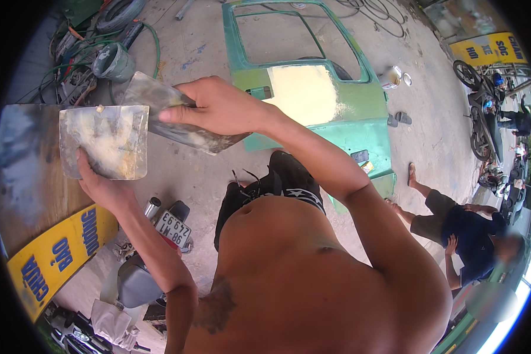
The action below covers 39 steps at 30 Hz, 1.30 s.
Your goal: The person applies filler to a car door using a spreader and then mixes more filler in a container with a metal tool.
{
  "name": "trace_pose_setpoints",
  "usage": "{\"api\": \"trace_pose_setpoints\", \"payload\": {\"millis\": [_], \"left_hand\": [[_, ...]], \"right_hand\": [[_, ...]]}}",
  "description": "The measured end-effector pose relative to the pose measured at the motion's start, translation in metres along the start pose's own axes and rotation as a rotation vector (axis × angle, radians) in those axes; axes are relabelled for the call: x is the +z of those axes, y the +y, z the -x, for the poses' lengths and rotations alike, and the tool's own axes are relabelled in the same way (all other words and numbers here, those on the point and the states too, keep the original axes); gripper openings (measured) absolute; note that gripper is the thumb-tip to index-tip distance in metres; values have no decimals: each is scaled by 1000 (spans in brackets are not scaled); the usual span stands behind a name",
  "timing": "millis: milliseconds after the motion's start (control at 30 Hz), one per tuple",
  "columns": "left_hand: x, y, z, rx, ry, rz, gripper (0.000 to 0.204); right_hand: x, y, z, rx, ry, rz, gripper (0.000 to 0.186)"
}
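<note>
My left hand [103,186] holds a square, translucent spreader [112,138] smeared with cream paste, its fingers mostly behind it. My right hand [221,106] grips a larger, dark, smeared flat plate [200,138], thumb on its face, close beside the spreader at upper left. Beyond my hands a green vehicle door [366,100] lies on the floor, with a cream patch [304,97] below its window opening.
A bucket [115,65] and hoses are at upper left. A yellow signboard [56,259] is at left, a parked motorbike [135,277] below me. Another person [466,236] stands at right near more motorbikes [481,112]. A can [392,76] sits beside the door.
</note>
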<state>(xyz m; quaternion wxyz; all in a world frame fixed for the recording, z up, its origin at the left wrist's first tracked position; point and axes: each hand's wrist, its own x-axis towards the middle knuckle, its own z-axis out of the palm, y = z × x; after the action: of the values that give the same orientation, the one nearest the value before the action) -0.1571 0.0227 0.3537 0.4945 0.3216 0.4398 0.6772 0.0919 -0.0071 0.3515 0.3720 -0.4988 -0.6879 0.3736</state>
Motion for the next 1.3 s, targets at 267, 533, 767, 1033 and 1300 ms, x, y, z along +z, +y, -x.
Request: {"api": "trace_pose_setpoints", "payload": {"millis": [267,533,767,1033,1300], "left_hand": [[97,-91,45,327,-791,-863,43],[136,-182,46,-216,-1292,-1312,60],[154,-341,62,-438,-997,-1231,57],[164,-497,87,-870,-1369,-1517,54],[211,-532,77,-882,-1308,-1458,52]], "right_hand": [[-8,75,74,406,557,-667,38],[-121,231,235,478,1209,-1143,46],[-147,536,399,1101,1101,-520,39],[-222,806,435,1588,595,720,45],[-93,766,454,1140,521,715,57]]}}
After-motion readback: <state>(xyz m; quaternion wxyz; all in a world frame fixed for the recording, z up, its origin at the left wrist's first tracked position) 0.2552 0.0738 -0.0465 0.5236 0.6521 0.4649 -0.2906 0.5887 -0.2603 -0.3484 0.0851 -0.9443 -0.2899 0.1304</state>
